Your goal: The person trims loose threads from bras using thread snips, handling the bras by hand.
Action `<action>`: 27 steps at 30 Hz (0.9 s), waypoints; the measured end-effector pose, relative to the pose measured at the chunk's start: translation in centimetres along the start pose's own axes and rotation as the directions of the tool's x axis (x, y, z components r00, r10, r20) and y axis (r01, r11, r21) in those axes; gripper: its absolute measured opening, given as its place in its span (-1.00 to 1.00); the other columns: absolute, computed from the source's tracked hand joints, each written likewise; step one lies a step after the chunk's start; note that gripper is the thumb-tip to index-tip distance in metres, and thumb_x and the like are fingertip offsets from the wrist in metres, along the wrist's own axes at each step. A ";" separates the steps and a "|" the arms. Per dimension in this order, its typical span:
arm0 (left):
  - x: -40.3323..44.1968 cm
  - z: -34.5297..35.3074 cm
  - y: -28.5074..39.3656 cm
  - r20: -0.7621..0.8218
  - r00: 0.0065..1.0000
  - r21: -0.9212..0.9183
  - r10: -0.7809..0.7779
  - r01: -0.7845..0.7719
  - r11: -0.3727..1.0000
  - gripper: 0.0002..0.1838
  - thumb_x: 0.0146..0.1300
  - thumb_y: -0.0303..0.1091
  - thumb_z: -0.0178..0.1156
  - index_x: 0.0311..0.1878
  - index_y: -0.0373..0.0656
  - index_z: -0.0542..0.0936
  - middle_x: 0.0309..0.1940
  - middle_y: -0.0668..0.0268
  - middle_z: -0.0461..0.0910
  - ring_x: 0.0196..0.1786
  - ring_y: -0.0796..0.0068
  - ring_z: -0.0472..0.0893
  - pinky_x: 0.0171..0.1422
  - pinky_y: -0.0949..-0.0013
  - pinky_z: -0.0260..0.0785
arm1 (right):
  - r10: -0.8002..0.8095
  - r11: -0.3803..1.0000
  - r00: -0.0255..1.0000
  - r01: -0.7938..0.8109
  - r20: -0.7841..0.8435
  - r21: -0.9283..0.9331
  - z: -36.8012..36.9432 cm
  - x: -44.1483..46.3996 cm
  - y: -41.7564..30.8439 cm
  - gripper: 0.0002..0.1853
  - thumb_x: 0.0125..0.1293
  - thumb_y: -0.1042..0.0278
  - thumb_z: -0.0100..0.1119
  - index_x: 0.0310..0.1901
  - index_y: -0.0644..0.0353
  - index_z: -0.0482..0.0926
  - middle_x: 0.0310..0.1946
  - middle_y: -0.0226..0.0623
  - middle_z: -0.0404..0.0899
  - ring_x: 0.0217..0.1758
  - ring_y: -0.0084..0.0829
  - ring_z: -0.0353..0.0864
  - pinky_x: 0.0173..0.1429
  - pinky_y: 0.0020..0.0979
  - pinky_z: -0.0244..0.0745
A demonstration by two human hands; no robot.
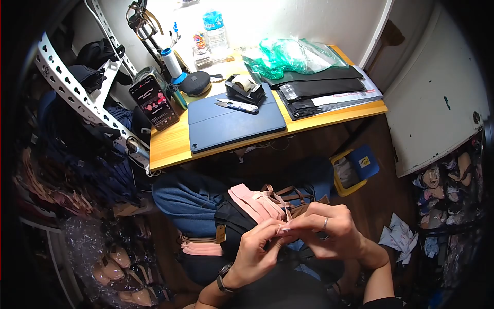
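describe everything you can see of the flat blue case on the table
The flat blue case is a slate-coloured rectangle with rounded corners and a smooth, matte look. A seam crosses it, and a dark round spot marks its near left corner. It lies on the wood-look table, near the front edge, with a black tape dispenser and snips resting on top.

Small garment stockroom: metal rack, bagged clothing, desk.

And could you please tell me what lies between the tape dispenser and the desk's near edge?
In the head view, the snips lie there, on the flat blue case, followed by a narrow strip of bare desk.
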State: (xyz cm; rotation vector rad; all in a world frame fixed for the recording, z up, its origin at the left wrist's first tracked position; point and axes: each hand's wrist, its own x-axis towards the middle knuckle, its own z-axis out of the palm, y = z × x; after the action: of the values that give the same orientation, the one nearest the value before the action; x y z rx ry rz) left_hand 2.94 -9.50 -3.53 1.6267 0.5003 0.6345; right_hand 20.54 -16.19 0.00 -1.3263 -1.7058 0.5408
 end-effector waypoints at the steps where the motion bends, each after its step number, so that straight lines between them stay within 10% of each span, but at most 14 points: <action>1: 0.0 0.0 0.0 -0.002 1.000 0.004 0.001 -0.001 1.000 -0.85 0.16 -0.71 0.14 -0.19 -0.40 0.56 -0.29 0.17 0.55 -0.26 0.46 0.58 -0.19 0.51 0.40 | 0.014 1.000 0.999 -0.014 0.037 0.019 -0.3 0.1 0.0 -0.64 -0.11 0.77 0.29 -0.20 0.26 0.65 -0.43 -0.23 0.62 -0.42 -0.39 0.65 -0.35 -0.49 0.56; 27: 0.0 0.7 -0.5 -0.031 0.992 -0.223 -0.122 0.112 0.968 -0.92 0.20 -0.61 0.21 -0.23 -0.36 0.62 -0.28 0.23 0.61 -0.19 0.52 0.59 -0.09 0.54 0.43 | 0.090 0.978 0.996 -0.094 0.028 0.187 -0.9 -1.2 0.3 -0.73 -0.11 0.77 0.27 -0.30 0.30 0.65 -0.25 -0.15 0.69 -0.35 -0.48 0.64 -0.30 -0.54 0.51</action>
State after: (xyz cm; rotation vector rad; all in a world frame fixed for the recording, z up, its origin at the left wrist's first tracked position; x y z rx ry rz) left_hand 3.42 -9.96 -4.06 1.3658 0.5351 0.6165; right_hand 21.49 -17.38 -0.26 -1.2714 -1.5721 0.7520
